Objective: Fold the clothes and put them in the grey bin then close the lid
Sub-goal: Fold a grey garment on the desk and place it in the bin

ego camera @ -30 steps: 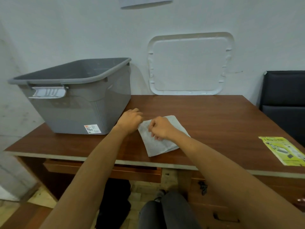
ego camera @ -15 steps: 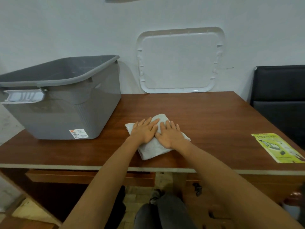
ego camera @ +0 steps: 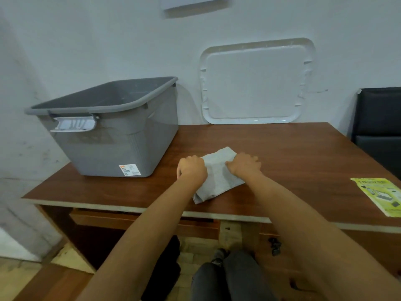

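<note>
Where the folded cloth [ego camera: 219, 178] lay: flat on the table [ego camera: 303, 153] between both hands, its long axis running away from the person.
Bin bearing: the grey bin [ego camera: 121, 137] stood open to the left, nearer the left hand [ego camera: 192, 170].
Left hand: knuckles up, fingers curled, gripping the cloth's left edge.
Right hand [ego camera: 244, 165]: likewise gripping the right edge.

Both hands, left hand [ego camera: 192, 170] and right hand [ego camera: 244, 165], seemingly grip the folded grey cloth [ego camera: 219, 177] on the table [ego camera: 303, 161] beside the open grey bin [ego camera: 112, 127].
</note>
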A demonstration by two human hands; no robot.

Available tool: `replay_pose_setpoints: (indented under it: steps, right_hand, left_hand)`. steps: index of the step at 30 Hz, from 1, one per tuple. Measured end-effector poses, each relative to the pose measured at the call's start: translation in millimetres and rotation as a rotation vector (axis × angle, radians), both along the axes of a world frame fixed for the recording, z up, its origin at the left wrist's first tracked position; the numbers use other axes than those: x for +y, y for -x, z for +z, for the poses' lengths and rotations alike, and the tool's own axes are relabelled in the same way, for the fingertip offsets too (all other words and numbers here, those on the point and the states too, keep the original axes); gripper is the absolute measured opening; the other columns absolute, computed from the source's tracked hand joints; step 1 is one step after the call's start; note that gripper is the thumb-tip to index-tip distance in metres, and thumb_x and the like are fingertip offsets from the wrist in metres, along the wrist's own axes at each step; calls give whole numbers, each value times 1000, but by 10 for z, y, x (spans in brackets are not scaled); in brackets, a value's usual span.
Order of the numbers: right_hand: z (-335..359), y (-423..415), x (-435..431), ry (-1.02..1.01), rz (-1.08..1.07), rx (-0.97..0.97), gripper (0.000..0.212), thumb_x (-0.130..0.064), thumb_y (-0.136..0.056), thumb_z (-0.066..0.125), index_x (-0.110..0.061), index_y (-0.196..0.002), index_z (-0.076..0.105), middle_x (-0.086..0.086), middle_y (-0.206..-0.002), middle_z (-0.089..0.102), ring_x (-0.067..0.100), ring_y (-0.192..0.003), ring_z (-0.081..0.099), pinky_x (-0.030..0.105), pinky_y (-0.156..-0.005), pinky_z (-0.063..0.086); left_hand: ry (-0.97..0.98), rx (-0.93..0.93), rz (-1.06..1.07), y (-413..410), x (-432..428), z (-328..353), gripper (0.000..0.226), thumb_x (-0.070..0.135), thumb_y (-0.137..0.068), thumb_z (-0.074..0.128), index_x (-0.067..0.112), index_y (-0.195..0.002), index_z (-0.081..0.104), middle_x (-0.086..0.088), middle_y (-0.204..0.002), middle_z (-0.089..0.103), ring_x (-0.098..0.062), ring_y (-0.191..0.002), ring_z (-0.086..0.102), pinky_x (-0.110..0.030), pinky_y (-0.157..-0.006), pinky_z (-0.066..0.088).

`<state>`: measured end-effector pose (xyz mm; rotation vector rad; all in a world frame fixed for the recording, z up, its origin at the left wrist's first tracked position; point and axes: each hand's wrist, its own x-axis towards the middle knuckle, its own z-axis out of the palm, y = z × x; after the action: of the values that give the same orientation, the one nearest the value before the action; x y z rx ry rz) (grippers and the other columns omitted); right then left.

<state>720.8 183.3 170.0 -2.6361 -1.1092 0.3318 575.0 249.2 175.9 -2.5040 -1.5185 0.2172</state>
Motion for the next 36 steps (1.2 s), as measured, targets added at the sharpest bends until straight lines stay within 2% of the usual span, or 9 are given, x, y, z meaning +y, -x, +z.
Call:
replay_pose_setpoints:
  steps: [4, 9, 13, 17, 22, 24, 28, 32, 36]
  right_hand:
    - [35, -4, -17, -99, -4, 146, 68, -57, -98, 50, -7, -145, 49, 17, -145, 52, 39, -131, 49, 49, -109, 45]
    - [93, -20, 5, -135, -80, 248, 62, -57, -96, 49, -13, -139, 55, 11, -136, 58, 35, -119, 58, 48, -102, 50]
    - [81, -165, 130, -127, -91, 321, 70, -61, -97, 52, -11, -145, 51, 12, -145, 54, 35, -126, 56, 41, -95, 50]
    - [156, -420, 420, -132, -135, 675, 69, -40, -96, 69, -9, -152, 42, 14, -152, 45, 36, -134, 49, 48, -111, 44]
    - [343, -685, 726, -208, -190, 1033, 30, -24, -94, 68, -7, -118, 61, 14, -108, 66, 31, -93, 65, 42, -77, 55]
    - [450, -751, 862, -211, -144, 1022, 19, -22, -98, 60, -4, -104, 64, 14, -95, 65, 30, -82, 63, 39, -72, 54]
    - [851, -807, 1051, -201, -142, 901, 18, -13, -102, 54, 2, -93, 60, 16, -87, 60, 30, -79, 59, 44, -89, 54]
    - [1683, -858, 1101, -204, -134, 864, 14, -13, -101, 56, 1, -99, 58, 16, -86, 59, 29, -76, 59, 37, -70, 50]
    - [2689, -883, 1126, -274, -149, 914, 12, -13, -100, 59, -1, -100, 57, 13, -74, 55, 23, -60, 52, 34, -57, 44]
  left_hand:
    - [192, -584, 266, 286, 62, -23, 56, 44, -99, 59, 8, -139, 44, -12, -130, 59, -30, -113, 64, -35, -88, 54]
    - [731, -1020, 500, 416, 57, 145, 50, 30, -97, 69, 1, -135, 51, -16, -102, 59, -33, -96, 66, -45, -79, 62]
    - [975, -940, 499, 380, 129, 210, 47, 40, -92, 76, 4, -113, 56, -10, -107, 61, -26, -95, 66, -41, -84, 60]
    - [794, -965, 368, 139, 468, 188, 62, 26, -89, 78, 7, -141, 48, -12, -138, 52, -31, -114, 57, -40, -80, 53]
    - [768, -1131, 381, -133, 1078, 162, 56, 29, -103, 52, 6, -152, 37, -12, -147, 49, -30, -124, 53, -40, -98, 47]
    - [741, -1104, 376, -255, 1273, 194, 54, 26, -104, 49, 3, -152, 36, -14, -146, 49, -33, -128, 53, -39, -100, 46]
    - [659, -1112, 393, -408, 1423, 500, 48, 27, -104, 47, 4, -146, 44, -14, -140, 54, -33, -124, 55, -37, -97, 46]
    - [701, -1195, 415, -465, 1422, 1227, 47, 25, -101, 52, 5, -143, 47, -15, -138, 56, -34, -123, 57, -43, -106, 49]
    - [760, -1271, 388, -417, 1481, 2261, 51, 21, -100, 60, -3, -143, 48, -16, -137, 58, -34, -122, 59, -37, -99, 50]
